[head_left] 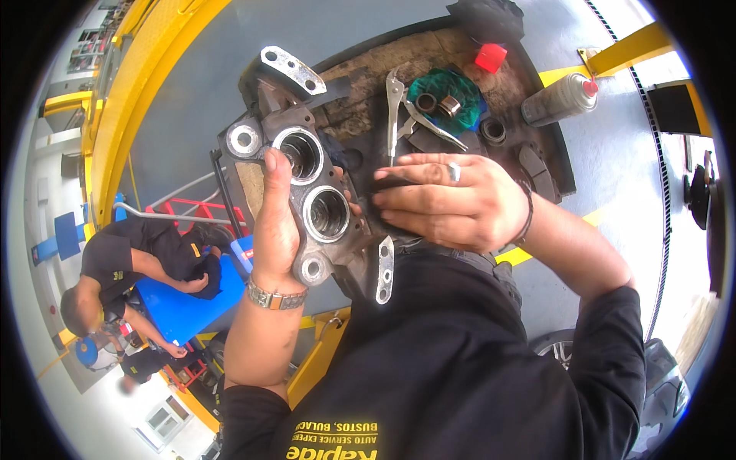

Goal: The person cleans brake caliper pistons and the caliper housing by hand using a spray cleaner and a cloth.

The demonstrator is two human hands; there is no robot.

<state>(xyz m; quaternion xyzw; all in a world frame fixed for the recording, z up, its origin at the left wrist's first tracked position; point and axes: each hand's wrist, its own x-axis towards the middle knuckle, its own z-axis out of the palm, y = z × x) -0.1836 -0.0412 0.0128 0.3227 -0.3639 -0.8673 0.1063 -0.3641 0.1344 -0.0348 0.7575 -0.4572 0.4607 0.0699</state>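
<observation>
My left hand (277, 222) is closed round a two-piston brake caliper (313, 184), thumb over its face and fingertips showing at the far side. The caliper is tilted, with its two round bores facing up. Close to its right side is my right hand (456, 201), fingers held together and bent over something dark that I cannot make out; the thumb is hidden. Just beyond the fingertips lie locking pliers (395, 107). A green cloth (437, 80) beside them carries a shiny piston (449, 106) and a dark ring (425, 102).
The stained work tray (353, 100) also holds another ring (493, 130), a brake pad (537, 170) and a red block (491, 57). A spray can (560, 100) stands at its right edge, a black bag (487, 19) at the far edge. A co-worker (146, 257) bends over a blue surface (184, 303) at left.
</observation>
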